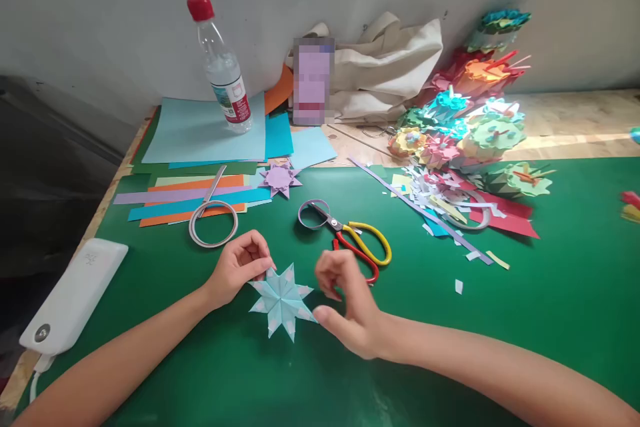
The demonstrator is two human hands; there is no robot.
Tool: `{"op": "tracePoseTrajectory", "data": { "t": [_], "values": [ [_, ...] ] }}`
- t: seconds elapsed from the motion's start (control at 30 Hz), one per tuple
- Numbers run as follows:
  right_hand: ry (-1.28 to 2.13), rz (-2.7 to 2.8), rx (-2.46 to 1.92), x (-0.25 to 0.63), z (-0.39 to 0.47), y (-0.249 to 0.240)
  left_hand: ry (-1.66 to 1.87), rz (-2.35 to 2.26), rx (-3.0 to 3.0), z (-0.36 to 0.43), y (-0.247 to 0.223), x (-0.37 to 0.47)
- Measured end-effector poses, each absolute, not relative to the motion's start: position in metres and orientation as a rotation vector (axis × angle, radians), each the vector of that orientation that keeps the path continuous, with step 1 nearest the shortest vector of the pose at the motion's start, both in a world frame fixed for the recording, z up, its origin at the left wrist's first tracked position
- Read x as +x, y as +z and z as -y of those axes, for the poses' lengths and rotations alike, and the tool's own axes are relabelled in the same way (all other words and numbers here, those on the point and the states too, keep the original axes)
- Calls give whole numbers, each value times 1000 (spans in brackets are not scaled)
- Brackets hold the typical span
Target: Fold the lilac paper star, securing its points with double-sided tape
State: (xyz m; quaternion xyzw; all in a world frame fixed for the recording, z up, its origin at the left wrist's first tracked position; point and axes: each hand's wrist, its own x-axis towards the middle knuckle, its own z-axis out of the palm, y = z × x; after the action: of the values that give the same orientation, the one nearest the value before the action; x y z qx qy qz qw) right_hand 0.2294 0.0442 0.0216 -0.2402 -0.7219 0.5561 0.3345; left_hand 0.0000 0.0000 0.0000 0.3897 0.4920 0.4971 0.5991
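Note:
A light blue folded paper star (281, 299) with pale patches on its points lies over the green mat. My left hand (245, 259) pinches its upper left point between thumb and fingers. At the star's right side is my right hand (350, 307), thumb and fingers apart, the thumb close to a right-hand point. Nothing shows between those fingers. Just beyond my right hand rest scissors (334, 221) with one red and one yellow handle, their blades by a purple paper ring (303, 213). A roll of tape (192, 230) lies beyond my left hand.
Paper strips (165, 203) and a purple paper star (280, 177) lie behind the tape. A bottle (227, 90) stands on blue sheets at the back. White scraps (425, 187) and paper flowers (493, 133) crowd the right rear. A white power bank (75, 293) sits at the left edge.

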Motion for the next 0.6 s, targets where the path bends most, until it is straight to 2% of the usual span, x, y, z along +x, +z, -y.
{"op": "tracePoseTrajectory", "data": {
  "t": [0.1,0.33,0.6],
  "values": [
    [1631,1983,-726,216,-51,12,1145,-1211,887,2,3,4],
    [1529,2200,-673,212,-64,11,1137,-1330,986,4,11,15],
    [1632,2083,-734,213,-72,10,1134,-1273,1061,3,8,12]
  ]
}}
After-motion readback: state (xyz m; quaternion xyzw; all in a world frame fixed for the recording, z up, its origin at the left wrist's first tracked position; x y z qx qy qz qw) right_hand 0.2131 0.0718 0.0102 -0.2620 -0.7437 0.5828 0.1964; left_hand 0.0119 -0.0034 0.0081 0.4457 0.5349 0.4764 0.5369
